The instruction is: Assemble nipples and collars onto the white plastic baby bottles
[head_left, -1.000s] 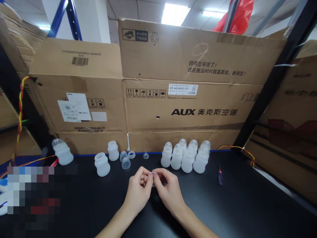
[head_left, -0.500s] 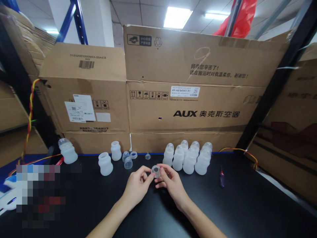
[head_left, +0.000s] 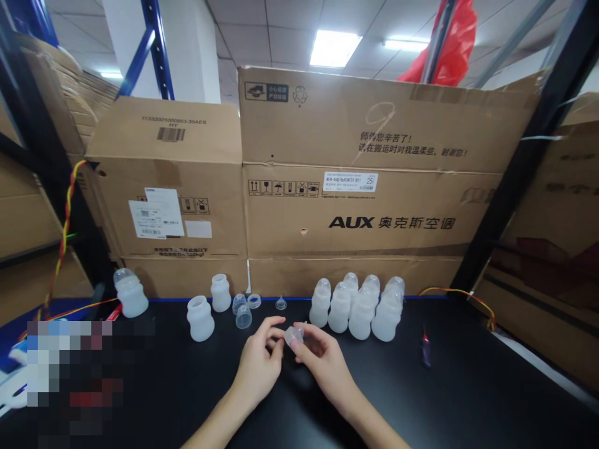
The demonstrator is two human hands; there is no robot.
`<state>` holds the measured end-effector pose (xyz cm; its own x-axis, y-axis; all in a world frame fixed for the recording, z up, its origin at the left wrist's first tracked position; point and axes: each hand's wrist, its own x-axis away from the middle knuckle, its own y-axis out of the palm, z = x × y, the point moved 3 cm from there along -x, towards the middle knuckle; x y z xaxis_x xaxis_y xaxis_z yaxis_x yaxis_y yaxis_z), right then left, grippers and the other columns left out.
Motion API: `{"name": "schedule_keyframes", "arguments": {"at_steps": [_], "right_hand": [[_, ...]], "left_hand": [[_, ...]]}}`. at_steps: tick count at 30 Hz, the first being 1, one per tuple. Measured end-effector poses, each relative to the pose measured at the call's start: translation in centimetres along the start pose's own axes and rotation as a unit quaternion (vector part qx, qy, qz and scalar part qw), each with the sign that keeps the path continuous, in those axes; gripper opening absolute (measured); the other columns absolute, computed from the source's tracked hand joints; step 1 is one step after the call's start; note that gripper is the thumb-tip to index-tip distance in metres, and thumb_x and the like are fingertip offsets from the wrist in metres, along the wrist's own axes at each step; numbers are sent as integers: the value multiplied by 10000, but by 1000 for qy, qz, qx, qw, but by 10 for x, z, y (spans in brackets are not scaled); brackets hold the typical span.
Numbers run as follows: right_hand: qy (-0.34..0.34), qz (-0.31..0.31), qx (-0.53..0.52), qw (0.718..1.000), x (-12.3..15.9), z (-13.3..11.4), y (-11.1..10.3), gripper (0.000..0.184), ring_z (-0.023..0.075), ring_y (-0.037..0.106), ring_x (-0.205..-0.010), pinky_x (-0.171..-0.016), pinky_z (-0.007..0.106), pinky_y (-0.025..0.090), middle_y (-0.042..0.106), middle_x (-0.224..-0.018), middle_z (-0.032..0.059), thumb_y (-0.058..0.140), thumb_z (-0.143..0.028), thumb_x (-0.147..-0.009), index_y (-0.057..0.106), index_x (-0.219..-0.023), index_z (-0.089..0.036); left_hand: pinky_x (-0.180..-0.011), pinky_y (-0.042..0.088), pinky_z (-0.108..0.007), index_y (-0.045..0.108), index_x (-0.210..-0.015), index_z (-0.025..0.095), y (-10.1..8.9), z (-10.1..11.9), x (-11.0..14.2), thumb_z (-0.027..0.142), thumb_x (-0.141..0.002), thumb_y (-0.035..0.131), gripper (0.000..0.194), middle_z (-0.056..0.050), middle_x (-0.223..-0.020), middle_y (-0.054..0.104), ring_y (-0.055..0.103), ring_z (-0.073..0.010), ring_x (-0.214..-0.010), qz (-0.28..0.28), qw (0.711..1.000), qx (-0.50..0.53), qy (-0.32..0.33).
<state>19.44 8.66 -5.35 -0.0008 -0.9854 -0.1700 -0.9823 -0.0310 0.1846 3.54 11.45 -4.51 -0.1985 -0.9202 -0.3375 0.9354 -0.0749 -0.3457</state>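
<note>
Over the black counter (head_left: 468,386), the right hand (head_left: 322,362) pinches a small clear cap (head_left: 294,335) between thumb and fingers. Beside it, the left hand (head_left: 257,362) has its fingers loosely curled and apart, just off the cap. Capped bottles (head_left: 360,308) stand close behind.

Left hand (head_left: 259,362) open, right hand (head_left: 322,360) pinching shut

Both forearms are bare, with no sleeves in view; the left hand (head_left: 258,365) and right hand (head_left: 324,363) wear no gloves, rings or watch
</note>
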Motion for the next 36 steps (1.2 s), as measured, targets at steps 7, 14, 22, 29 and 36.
{"name": "schedule_keyframes", "arguments": {"at_steps": [7, 14, 22, 29, 36], "right_hand": [[-47, 32, 54, 997, 7, -11, -4, 688, 159, 616, -765, -727, 330, 546, 625, -1031, 44, 768, -540, -840, 550, -1426, -251], [-56, 14, 76, 995, 7, -12, -5, 637, 157, 599, -763, -738, 323, 539, 634, -995, 34, 744, -537, -865, 569, -1408, -255], [-74, 22, 89, 993, 7, -21, -7, 619, 143, 582, -763, -737, 294, 509, 650, -1004, 34, 743, -520, -871, 583, -1400, -242], [-115, 52, 132, 983, 8, -33, -11, 616, 152, 608, -730, -695, 294, 532, 680, -1020, 55, 743, -487, -869, 588, -1404, -222], [-172, -14, 164, 971, 18, -43, 0, 531, 198, 667, -821, -755, 333, 571, 694, -1061, 63, 700, -380, -914, 579, -1418, -264]], "left_hand": [[-1075, 395, -469, 669, -1092, 225, -74, 33, -15, 272, -897, 569, 224, -109, -1208, 686, 588, -329, -1190, 321, 877, -329, 140], [-1078, 371, -595, 554, -1260, 194, -129, -11, -27, 511, -713, 740, 659, -212, -1400, 522, 441, -452, -1347, 437, 849, -242, -171], [-804, 526, -398, 604, -1004, 237, -119, -12, -25, 577, -773, 637, 413, -80, -937, 717, 687, -317, -913, 366, 908, -163, -126], [-600, 474, -241, 593, -768, 254, -33, 28, 1, 326, -748, 648, 93, 42, -656, 634, 602, -163, -575, 99, 977, -178, 68], [-579, 453, -249, 547, -779, 261, -4, 42, 17, 234, -777, 632, 89, -6, -742, 717, 676, -196, -644, -25, 957, -262, 120]]}}
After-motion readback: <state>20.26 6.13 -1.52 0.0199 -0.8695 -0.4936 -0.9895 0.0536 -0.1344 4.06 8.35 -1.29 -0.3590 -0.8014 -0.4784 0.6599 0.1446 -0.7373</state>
